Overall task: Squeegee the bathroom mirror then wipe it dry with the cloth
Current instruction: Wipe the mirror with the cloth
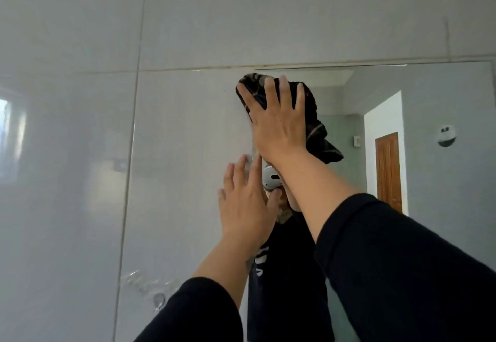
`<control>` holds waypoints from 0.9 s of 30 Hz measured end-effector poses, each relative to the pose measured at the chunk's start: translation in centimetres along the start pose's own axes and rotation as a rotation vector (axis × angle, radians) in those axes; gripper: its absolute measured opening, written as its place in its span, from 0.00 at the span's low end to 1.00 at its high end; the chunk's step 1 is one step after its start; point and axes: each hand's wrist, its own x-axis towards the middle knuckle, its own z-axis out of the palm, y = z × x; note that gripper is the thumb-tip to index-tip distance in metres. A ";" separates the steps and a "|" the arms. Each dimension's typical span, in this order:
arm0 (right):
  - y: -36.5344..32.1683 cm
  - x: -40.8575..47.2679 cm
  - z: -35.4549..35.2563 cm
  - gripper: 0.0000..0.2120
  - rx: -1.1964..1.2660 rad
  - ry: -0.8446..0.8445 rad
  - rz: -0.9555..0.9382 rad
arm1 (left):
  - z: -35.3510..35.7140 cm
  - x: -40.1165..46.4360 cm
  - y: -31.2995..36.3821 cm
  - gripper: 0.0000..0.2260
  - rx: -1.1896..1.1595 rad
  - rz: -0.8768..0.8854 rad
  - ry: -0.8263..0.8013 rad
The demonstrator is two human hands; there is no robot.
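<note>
Dark camouflage-patterned cloth (315, 132), black sleeves (397, 261), pale grey tiles (67, 207), brown wooden door (387, 169)

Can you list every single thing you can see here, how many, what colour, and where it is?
Dark patterned cloth: one, black with pale marks, pressed on the mirror near its top edge.
Frameless wall mirror: one, silvery, right half.
Glossy wall tiles: several, pale grey, left and top.
Wooden door: one, brown, reflected at right.
Round wall fitting: one, white, far right.
Right hand: one, flat on the cloth.
Left hand: one, lower, fingers spread, empty.
Dark sleeves: two, black, bottom.
</note>
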 end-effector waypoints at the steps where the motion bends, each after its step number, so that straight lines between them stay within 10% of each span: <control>1: 0.3 0.1 0.1 0.29 -0.001 0.004 -0.013 | 0.2 -0.1 0.2 0.33 0.003 -0.013 0.019; 27: 15.3 -1.7 -2.1 0.23 -0.013 -0.103 0.314 | 1.6 0.4 6.7 0.35 0.127 -0.005 -0.010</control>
